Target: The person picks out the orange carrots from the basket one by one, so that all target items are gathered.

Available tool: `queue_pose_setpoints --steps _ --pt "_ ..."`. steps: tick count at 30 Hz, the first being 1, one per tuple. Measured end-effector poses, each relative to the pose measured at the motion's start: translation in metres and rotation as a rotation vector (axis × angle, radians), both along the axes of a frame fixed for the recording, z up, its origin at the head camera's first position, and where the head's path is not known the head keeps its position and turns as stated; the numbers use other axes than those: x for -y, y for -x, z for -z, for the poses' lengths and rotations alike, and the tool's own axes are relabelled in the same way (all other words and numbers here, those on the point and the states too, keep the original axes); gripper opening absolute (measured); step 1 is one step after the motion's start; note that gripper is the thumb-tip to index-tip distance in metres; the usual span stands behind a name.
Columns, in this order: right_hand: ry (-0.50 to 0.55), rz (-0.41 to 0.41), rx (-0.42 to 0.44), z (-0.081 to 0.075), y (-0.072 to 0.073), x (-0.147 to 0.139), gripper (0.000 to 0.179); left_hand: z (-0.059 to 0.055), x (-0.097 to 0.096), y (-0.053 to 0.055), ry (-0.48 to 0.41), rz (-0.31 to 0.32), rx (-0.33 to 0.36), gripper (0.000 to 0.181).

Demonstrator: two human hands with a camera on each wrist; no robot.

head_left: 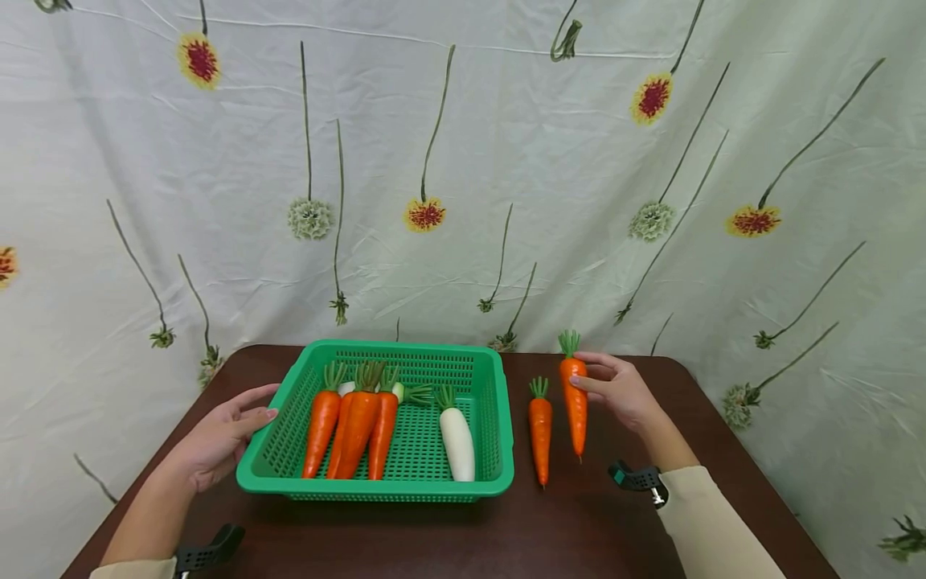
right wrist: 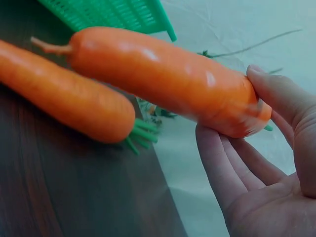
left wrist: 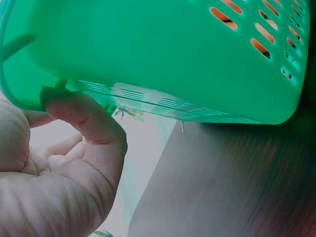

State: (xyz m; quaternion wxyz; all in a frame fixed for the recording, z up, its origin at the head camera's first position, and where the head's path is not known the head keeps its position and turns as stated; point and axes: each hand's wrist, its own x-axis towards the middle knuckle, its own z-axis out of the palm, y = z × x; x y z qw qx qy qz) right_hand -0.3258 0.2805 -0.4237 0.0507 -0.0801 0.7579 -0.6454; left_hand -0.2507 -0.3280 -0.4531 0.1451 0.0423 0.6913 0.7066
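1. So, the held carrot (head_left: 576,414) is in the right grip (head_left: 618,392), thumb on one side and fingers on the other, opened only about as wide as the carrot.
2. It's pinched up by the thick, leafy end, so most of its length sticks out past the fingertips. The long axis runs leaves away from the person, thin tip back toward them, and it looks lifted off the desk (head_left: 347,540).
3. The loose carrot (head_left: 539,434) lies on the desk just left of it, pointing nearly the same way.
4. Left of that is the green basket (head_left: 376,487), with carrots and a white radish (head_left: 457,446) inside. I'd say that sideways line is what matters: right grip, loose carrot, basket wall.
5. The left grip (head_left: 226,434) is at the basket's far left rim, what looks like a light thumb-and-finger pinch. The right one is clearly nearer both carrots outside, imo.
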Motion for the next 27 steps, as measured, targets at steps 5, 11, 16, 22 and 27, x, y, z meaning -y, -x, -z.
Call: queue_pose_setpoints --steps 5,11,16,22,27 --pt "-0.033 0.012 0.005 0.009 0.002 -0.008 0.059 0.001 0.000 0.000 -0.002 -0.002 -0.001 0.069" --pt "-0.110 0.037 0.062 0.027 0.004 -0.014 0.060 0.000 -0.001 -0.001 0.000 0.001 -0.004 0.070" --pt "-0.145 0.030 0.078 0.040 0.004 -0.015 0.059 -0.001 -0.001 -0.001 0.003 0.005 -0.010 0.070" --pt "-0.141 -0.019 0.094 0.051 0.007 -0.012 0.057 0.000 0.000 -0.001 -0.003 0.007 -0.012 0.068" --pt "-0.187 -0.029 0.103 0.054 0.008 -0.008 0.055 0.001 0.000 -0.001 -0.008 0.011 -0.016 0.067"
